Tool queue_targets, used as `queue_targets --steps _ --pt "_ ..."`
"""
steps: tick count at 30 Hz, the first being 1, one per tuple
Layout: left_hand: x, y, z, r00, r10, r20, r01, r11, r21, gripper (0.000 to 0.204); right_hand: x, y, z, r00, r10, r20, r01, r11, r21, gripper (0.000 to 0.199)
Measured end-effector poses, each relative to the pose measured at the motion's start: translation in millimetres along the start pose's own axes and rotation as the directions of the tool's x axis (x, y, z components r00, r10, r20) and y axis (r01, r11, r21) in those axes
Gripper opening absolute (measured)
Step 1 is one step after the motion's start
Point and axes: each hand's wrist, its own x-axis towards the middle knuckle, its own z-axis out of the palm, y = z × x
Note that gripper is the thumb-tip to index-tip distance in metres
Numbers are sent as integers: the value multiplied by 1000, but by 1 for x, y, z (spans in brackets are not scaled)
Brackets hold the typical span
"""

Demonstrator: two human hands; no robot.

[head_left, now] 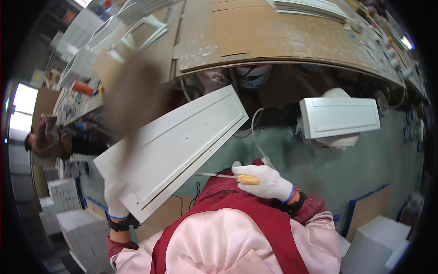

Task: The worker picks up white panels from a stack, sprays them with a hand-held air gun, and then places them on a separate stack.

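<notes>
Single view only, head-worn fisheye cam, looks steeply down over the wearer's chest. Pink top w/ dark red apron (255, 233) fills the bottom edge, very close. Long white panelled wooden board (175, 148) sits mid-frame, near the lens. Dusty brown board worktop (273, 34) curves along the top, farther off. Grey-green floor (365, 169) lies below. Edges bend, corners black. No 2nd view, so no overlap.

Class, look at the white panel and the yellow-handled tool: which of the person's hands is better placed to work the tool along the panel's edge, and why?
Right. The right hand grips the yellow-handled tool, its tip at the white panel edge. The left hand is busy supporting the panel's lower end.
</notes>
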Motion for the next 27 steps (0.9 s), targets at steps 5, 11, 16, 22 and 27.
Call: queue_targets --steps 5,11,16,22,27 --pt "-37 -23 27 954 -241 -176 203 956 -210 17 73 68 27 969 216 121 -179 950 -257 29" --pt "-66 -21 39 878 -357 -318 278 923 -267 20 104 129 28 910 314 273 -241 933 -269 36" --pt "-78 -26 52 801 -420 -426 291 896 -336 25 91 99 48 861 155 484 -116 987 -110 33" --pt "-75 -33 71 848 -443 -292 417 897 -150 31 88 134 31 831 206 517 -171 978 -116 34" --pt "-47 -25 92 929 -351 -118 371 882 292 40 80 142 37 876 107 469 -57 991 -121 32"
